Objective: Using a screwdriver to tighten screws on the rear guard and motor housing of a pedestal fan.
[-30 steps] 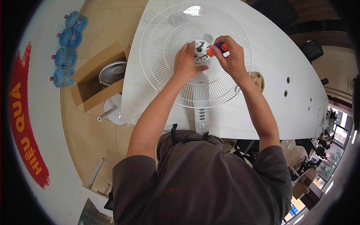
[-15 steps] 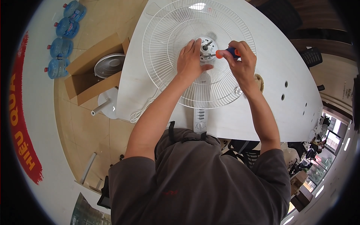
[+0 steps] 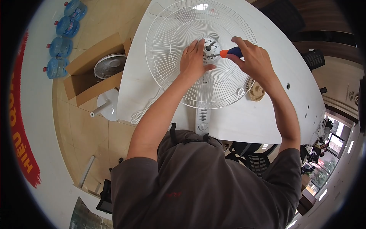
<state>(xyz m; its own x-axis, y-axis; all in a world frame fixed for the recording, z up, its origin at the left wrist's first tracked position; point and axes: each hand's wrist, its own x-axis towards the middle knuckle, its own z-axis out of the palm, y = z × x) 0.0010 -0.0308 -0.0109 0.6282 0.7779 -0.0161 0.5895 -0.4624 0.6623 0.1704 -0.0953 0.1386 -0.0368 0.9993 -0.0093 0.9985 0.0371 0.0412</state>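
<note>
Shows one white wall (image 3: 44,145) at left, bearing one red patch (image 3: 27,152) with yellow lettering, and tan tiled floor (image 3: 95,143) beside it. Has one white table (image 3: 240,128) in the middle, with several dark holes. Includes one dark shirt (image 3: 206,187), small red print on the chest. Has one round white fan grille (image 3: 225,72) over the table, above one control panel (image 3: 202,122) with several buttons and one dial. Counts one open cardboard box (image 3: 93,89) on the floor, one white disc (image 3: 110,108) near it, four blue water bottles (image 3: 61,46) with red caps. Spreads left hand (image 3: 192,61) against the white hub (image 3: 214,45) at the grille's centre, thumb apart. Pinches one blue-and-orange screwdriver (image 3: 225,54) in right hand (image 3: 257,63), forefinger lifted, shaft at the hub; cannot tell the tip's exact seat.
</note>
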